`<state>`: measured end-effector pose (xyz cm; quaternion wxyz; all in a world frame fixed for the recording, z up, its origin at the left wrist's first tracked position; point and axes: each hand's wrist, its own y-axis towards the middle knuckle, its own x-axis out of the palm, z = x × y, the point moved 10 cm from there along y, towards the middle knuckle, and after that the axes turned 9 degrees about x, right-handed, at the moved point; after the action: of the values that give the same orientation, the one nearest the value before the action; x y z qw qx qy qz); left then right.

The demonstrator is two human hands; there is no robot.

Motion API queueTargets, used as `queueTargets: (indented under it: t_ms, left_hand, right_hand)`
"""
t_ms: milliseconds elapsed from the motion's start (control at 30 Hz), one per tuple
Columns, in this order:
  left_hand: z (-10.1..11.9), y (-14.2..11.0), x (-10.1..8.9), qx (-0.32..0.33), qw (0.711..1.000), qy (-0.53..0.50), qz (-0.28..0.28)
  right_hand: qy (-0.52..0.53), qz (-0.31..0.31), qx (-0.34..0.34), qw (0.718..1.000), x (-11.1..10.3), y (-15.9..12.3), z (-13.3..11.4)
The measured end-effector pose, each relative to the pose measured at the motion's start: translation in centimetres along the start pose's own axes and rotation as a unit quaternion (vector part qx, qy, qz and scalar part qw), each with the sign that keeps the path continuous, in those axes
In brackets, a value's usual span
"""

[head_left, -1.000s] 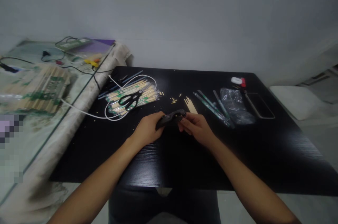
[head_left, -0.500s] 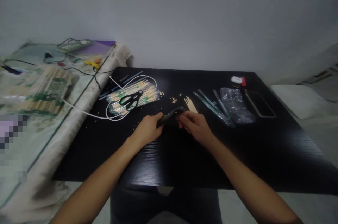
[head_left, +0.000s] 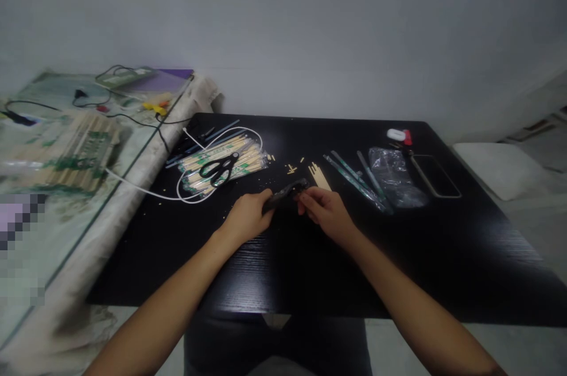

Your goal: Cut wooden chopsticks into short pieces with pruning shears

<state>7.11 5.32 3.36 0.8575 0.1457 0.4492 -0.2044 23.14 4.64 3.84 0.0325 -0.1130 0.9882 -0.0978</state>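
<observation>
My left hand (head_left: 250, 215) is wrapped round a long black object (head_left: 283, 195) of a kind I cannot make out, held over the black table. At its far end, the fingers of my right hand (head_left: 325, 206) are pinched together, close against it or touching it. Whatever sits between those fingertips is too small and dark to name. Just beyond my right hand lie several thin wooden sticks (head_left: 319, 176). Short cut pieces of stick (head_left: 291, 170) are scattered farther back. Black-handled scissors (head_left: 220, 168) rest on plastic-wrapped chopsticks (head_left: 252, 160) to the left.
On the right are empty plastic sleeves (head_left: 354, 178), a clear crumpled bag (head_left: 394, 178), a phone (head_left: 436, 176) and a white earbud case (head_left: 396, 135). A white cable (head_left: 146, 192) loops around the chopsticks. Another pack of chopsticks (head_left: 84, 149) lies on the glass-topped table at left.
Almost nothing differs. Both hands keep their hold at the black object, and the view has shifted very slightly.
</observation>
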Motion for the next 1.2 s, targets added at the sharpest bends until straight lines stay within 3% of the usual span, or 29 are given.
queueTargets:
  t_ms: [233, 433, 633, 1033, 1200]
  left_hand:
    - [1.3, -0.1, -0.8, 0.063, 0.995, -0.067, 0.029]
    - [1.9, -0.3, -1.1, 0.091, 0.992, -0.084, 0.037]
    - [1.8, -0.2, -1.0, 0.09, 0.993, -0.075, 0.029]
    - [0.9, -0.1, -0.1, 0.019, 0.998, -0.057, -0.013]
    - [0.1, 0.1, 0.0, -0.001, 0.998, -0.061, -0.001]
  right_hand:
    - [0.063, -0.097, 0.021, 0.993, 1.1, -0.3, 0.3]
    - [0.081, -0.12, 0.022, 0.989, 1.5, -0.3, 0.7]
    - [0.067, -0.107, 0.018, 0.992, 1.3, -0.1, 0.7]
    - [0.057, -0.085, 0.025, 0.994, 1.6, -0.3, 0.7]
    - [0.076, -0.061, 0.052, 0.994, 1.4, 0.0, 1.1]
